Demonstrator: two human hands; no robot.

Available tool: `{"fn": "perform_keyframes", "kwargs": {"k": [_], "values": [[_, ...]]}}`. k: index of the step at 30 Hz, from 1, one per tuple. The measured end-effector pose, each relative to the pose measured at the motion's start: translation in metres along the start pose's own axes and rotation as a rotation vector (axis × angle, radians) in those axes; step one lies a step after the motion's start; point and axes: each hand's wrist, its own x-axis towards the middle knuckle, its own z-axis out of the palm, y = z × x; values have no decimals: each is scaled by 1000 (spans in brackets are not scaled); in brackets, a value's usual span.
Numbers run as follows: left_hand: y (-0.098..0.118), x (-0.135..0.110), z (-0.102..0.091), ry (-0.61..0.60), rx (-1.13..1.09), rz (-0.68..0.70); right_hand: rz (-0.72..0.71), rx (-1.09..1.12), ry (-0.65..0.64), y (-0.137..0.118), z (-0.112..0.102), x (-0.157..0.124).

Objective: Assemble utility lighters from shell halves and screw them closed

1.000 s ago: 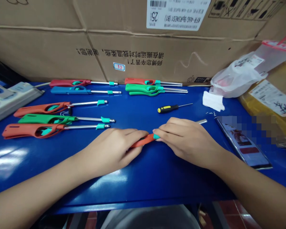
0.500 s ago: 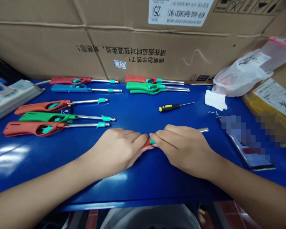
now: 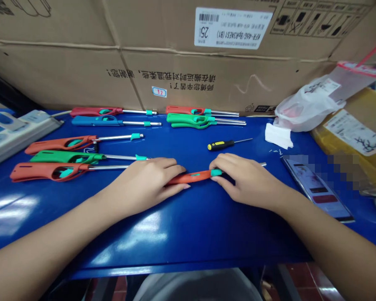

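Note:
An orange long-neck lighter (image 3: 192, 177) with a teal collar lies on the blue table (image 3: 188, 225) between my hands. My left hand (image 3: 147, 184) is closed over its handle end. Around the teal collar and the metal tube my right hand (image 3: 242, 179) is closed, and the tube's tip shows past my fingers. Much of the lighter is hidden under both hands.
Several finished lighters lie at the left (image 3: 56, 161) and at the back (image 3: 203, 117). A yellow-and-black screwdriver (image 3: 225, 144) lies behind my right hand. A phone (image 3: 316, 188), white tissue (image 3: 278, 136), plastic bags and cardboard boxes (image 3: 188, 62) stand around; a power strip (image 3: 15, 131) is far left.
My hands have drawn apart along the lighter, so more of its orange body shows between them. The lighter has shifted slightly away from me.

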Motion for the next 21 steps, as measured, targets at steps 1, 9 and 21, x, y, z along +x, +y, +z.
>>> {"fn": "perform_keyframes", "kwargs": {"k": [1,9,21], "values": [[-1,1,0,7,0,-3,-4,-5,1,3,-1,0],[1,3,12,109,-84,27,-16,188,70,3,4,0],[-1,10,11,134,-781,-304,299,494,111,5,0,7]]}}
